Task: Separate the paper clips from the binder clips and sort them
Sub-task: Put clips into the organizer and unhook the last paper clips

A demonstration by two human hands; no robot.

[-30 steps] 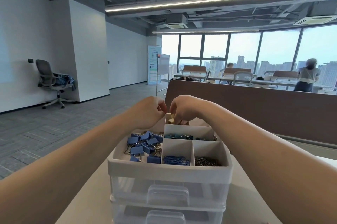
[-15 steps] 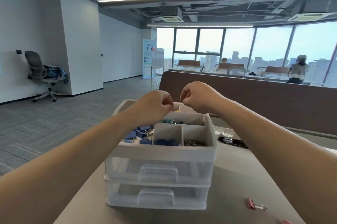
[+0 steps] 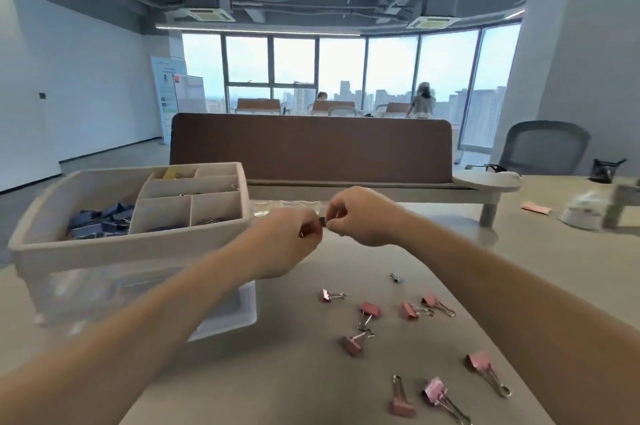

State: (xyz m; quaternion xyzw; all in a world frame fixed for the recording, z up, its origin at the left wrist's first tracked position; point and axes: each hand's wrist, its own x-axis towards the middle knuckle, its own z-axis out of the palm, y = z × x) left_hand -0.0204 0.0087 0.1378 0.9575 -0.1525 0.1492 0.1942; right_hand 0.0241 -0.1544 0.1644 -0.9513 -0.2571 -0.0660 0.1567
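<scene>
We hold a small dark clip (image 3: 323, 222) above the counter (image 3: 311, 372), well back from its near edge; long axis roughly level, left to right. The left grip (image 3: 287, 248) and right grip (image 3: 363, 217) each pinch one end. Loose pink binder clips (image 3: 370, 308) lie by that edge.

Eight pink binder clips (image 3: 370, 308) lie loose on the one table (image 3: 277, 372), plus one small pale-blue clip (image 3: 396, 277) — nine in all. One more, a small dark clip (image 3: 322, 221), is pinched between two hands, the left hand (image 3: 294, 244) and the right hand (image 3: 362, 217). One organizer tray (image 3: 104, 248), six compartments as far as I can see — its blue binder clips (image 3: 100, 220) are a heap too blurred to count. One office chair (image 3: 543, 147). Two people (image 3: 422, 101) far off.
</scene>
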